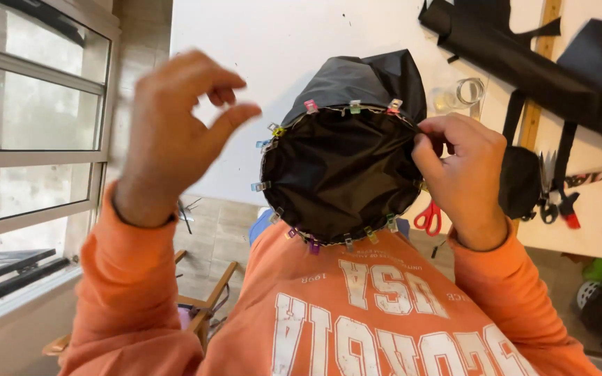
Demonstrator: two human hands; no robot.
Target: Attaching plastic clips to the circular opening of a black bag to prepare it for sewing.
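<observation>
Your right hand [465, 177] pinches the rim of a black fabric bag [343, 174] ringed with small coloured clips [311, 106], held above your lap with its round end facing you and its length running away toward the white desk [259, 42]. Your left hand [175, 132] hovers apart, grip loosely spread and empty. Red scissors [428, 217] lie by the desk edge, and a window [33, 111] stands to your left.
</observation>
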